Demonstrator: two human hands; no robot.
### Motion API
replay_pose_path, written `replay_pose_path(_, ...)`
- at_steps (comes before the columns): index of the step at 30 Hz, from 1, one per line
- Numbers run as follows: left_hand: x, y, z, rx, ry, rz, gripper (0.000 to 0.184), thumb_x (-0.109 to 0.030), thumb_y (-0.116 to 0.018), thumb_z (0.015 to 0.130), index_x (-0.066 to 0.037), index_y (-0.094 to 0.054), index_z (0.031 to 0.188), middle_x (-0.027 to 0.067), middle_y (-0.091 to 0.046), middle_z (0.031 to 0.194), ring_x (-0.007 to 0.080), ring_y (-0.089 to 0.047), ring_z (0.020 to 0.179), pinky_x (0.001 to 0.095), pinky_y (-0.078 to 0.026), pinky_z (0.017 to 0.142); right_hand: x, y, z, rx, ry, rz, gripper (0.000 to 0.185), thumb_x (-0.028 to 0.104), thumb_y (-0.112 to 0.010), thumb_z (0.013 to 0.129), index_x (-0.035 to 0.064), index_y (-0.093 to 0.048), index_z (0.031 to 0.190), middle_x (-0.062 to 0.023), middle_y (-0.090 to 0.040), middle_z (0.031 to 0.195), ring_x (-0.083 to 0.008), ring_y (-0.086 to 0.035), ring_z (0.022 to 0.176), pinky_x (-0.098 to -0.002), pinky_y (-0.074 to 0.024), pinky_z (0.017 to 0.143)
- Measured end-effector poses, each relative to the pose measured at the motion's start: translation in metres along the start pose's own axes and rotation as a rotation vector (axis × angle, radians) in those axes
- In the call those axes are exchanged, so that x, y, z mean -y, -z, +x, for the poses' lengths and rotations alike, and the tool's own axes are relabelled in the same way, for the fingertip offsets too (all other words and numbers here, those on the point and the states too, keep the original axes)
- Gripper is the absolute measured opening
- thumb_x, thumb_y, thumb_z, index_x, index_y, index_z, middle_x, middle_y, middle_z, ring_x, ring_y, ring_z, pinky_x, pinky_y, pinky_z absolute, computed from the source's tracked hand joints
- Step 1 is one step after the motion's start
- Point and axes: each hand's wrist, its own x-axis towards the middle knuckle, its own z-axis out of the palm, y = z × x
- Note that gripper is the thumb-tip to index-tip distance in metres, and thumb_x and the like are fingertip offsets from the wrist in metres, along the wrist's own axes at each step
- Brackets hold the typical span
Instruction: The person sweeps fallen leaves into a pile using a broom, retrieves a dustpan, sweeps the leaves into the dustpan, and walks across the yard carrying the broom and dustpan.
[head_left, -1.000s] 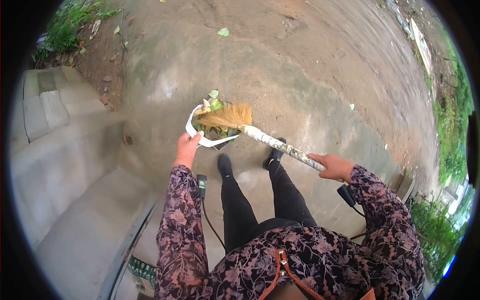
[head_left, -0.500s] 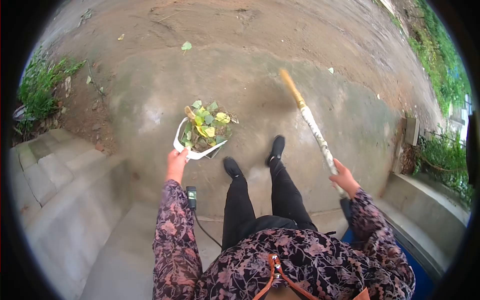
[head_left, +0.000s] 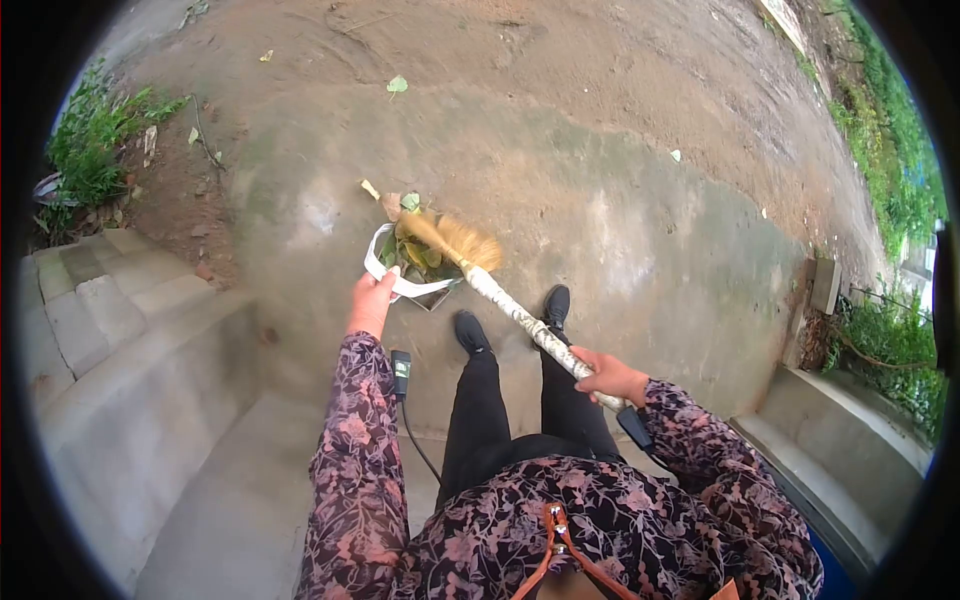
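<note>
My left hand point(head_left: 372, 300) is closed on the white rim of a dustpan point(head_left: 408, 288), which rests on the concrete near my feet. Green and yellow leaves point(head_left: 422, 258) and debris lie in it, partly hidden by the broom. My right hand point(head_left: 608, 378) grips the pale, mottled handle point(head_left: 520, 316) of a broom. The broom's straw bristles point(head_left: 470, 243) are over the dustpan and its right side. A pale scrap point(head_left: 370, 189) lies at the far edge of the leaves.
Stone steps point(head_left: 120, 300) and a low wall stand at the left, with green plants point(head_left: 90, 150) beyond. Loose leaves point(head_left: 397, 84) dot the ground ahead. My shoes point(head_left: 471, 332) are just right of the dustpan. Another low wall point(head_left: 850, 415) is at the right.
The broom was over the dustpan, swung up and away to the right, and is now back down over the leaves. The pale scrap now lies farther out from the dustpan.
</note>
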Motion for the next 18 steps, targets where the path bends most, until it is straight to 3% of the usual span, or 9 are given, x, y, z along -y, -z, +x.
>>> replay_pose_path(2,0.003,0.001,0.000,-0.012,-0.011,0.008,0.019,-0.017,-0.065,0.080,0.000,-0.060,0.086,0.0029,-0.061,0.074,0.0091,-0.052,0.057,0.0232,-0.042,0.051,-0.007,0.012,-0.015,0.002,0.045,-0.082,0.073,0.002,-0.058,0.076,0.0095,-0.024,0.140,-0.0042,-0.055,0.086,-0.0071,-0.050,0.055,-0.0210,-0.0460,0.050)
replay_pose_path(6,0.001,0.002,-0.002,-0.015,0.015,-0.026,0.019,-0.019,-0.066,0.079,-0.001,-0.061,0.084,0.0002,-0.058,0.068,0.0076,-0.049,0.054,0.0233,-0.039,0.049,0.003,0.066,-0.078,-0.061,0.075,-0.041,0.071,0.003,-0.059,0.074,0.0094,-0.029,0.138,-0.0045,-0.057,0.080,-0.0084,-0.052,0.054,-0.0219,-0.0451,0.050)
replay_pose_path(8,0.002,0.003,-0.003,-0.038,0.014,-0.038,0.019,-0.020,-0.066,0.079,-0.001,-0.061,0.082,-0.0009,-0.057,0.066,0.0070,-0.047,0.053,0.0233,-0.038,0.048,0.024,0.091,-0.093,-0.181,0.040,-0.185,0.072,0.002,-0.060,0.072,0.0092,-0.031,0.137,-0.0055,-0.058,0.079,-0.0094,-0.053,0.056,-0.0231,-0.0461,0.053)
replay_pose_path(13,-0.004,0.004,-0.010,-0.012,0.045,0.092,0.022,-0.026,-0.063,0.081,-0.004,-0.061,0.083,-0.0029,-0.053,0.065,0.0053,-0.045,0.054,0.0216,-0.036,0.048,0.064,0.116,-0.008,-0.437,0.185,-0.482,0.071,0.007,-0.058,0.070,0.0070,-0.032,0.136,-0.0106,-0.059,0.078,-0.0145,-0.056,0.056,-0.0275,-0.0477,0.055)
replay_pose_path(18,0.013,0.011,-0.001,-0.095,0.079,-0.042,0.021,-0.023,-0.065,0.079,-0.003,-0.062,0.083,-0.0021,-0.056,0.066,0.0056,-0.045,0.053,0.0226,-0.037,0.048,0.091,0.107,0.100,-0.338,0.145,-0.284,0.070,0.010,-0.057,0.070,0.0057,-0.031,0.135,-0.0163,-0.060,0.077,-0.0214,-0.059,0.059,-0.0319,-0.0479,0.058)
